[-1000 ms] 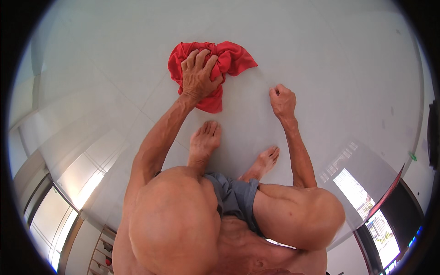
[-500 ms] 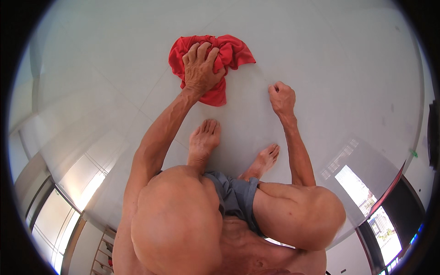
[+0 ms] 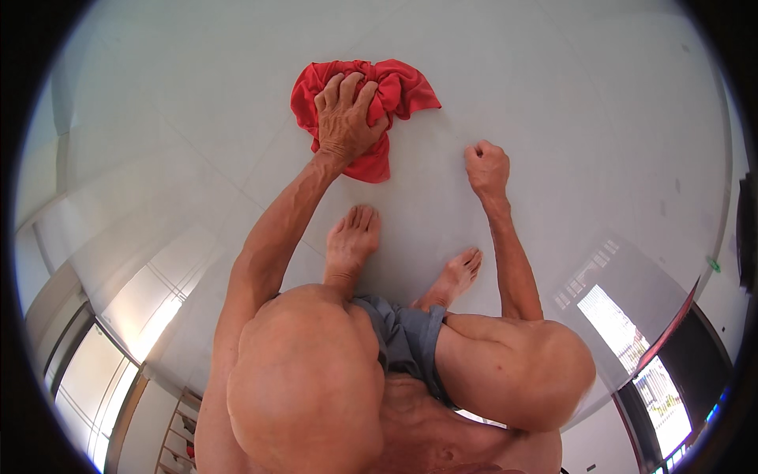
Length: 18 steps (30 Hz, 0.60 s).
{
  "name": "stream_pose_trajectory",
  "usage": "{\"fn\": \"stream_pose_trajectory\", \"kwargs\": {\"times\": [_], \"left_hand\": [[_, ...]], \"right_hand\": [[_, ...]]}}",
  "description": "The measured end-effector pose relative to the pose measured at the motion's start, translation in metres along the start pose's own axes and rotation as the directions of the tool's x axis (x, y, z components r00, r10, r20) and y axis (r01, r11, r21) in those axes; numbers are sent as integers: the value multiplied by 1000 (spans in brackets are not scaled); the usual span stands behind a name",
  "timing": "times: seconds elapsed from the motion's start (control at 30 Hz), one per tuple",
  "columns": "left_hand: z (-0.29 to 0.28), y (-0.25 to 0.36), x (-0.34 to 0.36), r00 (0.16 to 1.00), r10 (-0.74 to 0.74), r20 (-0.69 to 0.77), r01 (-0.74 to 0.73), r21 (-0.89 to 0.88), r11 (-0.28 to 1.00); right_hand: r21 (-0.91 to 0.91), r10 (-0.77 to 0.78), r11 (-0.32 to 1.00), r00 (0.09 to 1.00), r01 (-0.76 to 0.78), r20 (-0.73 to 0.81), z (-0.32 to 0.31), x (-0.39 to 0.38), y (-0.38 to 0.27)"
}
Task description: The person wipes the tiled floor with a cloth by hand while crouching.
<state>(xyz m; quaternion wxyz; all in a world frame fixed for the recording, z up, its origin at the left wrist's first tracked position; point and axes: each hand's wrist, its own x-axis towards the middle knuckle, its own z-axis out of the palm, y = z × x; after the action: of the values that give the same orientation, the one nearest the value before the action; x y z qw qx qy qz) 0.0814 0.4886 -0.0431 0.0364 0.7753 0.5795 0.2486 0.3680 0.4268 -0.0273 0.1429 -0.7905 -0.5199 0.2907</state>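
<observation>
A bunched red cloth (image 3: 407,83) lies on the pale, glossy floor (image 3: 568,126) at the upper middle of the view. My left hand (image 3: 343,122) rests on top of it, fingers bent into its folds and gripping it against the floor. My right hand (image 3: 487,168) is closed in a fist on the bare floor, to the right of the cloth and apart from it. I see nothing in it, though the palm is hidden. My bare feet (image 3: 353,241) are below the cloth, between my two arms.
My bent knees and grey shorts (image 3: 407,340) fill the lower middle. At the lower left are a bright glazed opening (image 3: 87,387) and a wooden rack (image 3: 178,426). A dark-framed opening with daylight (image 3: 659,395) stands at the lower right. Pale wall edges curve along both sides.
My left hand and the red cloth have shifted slightly forward, away from me, since a second ago, and then stayed put. My right fist has moved barely, also a little forward.
</observation>
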Motion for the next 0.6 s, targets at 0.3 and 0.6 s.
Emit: {"fn": "stream_pose_trajectory", "kwargs": {"times": [0.3, 0.6], "left_hand": [[1, 1, -4, 1000, -11, -6, 11, -2, 1000], [-2, 2, -3, 1000, -9, -5, 9, 3, 1000]], "right_hand": [[29, -5, 1000, 1000, 4, 5, 3, 1, 7], [36, 0, 999, 1000, -1, 21, 0, 0, 7]]}}
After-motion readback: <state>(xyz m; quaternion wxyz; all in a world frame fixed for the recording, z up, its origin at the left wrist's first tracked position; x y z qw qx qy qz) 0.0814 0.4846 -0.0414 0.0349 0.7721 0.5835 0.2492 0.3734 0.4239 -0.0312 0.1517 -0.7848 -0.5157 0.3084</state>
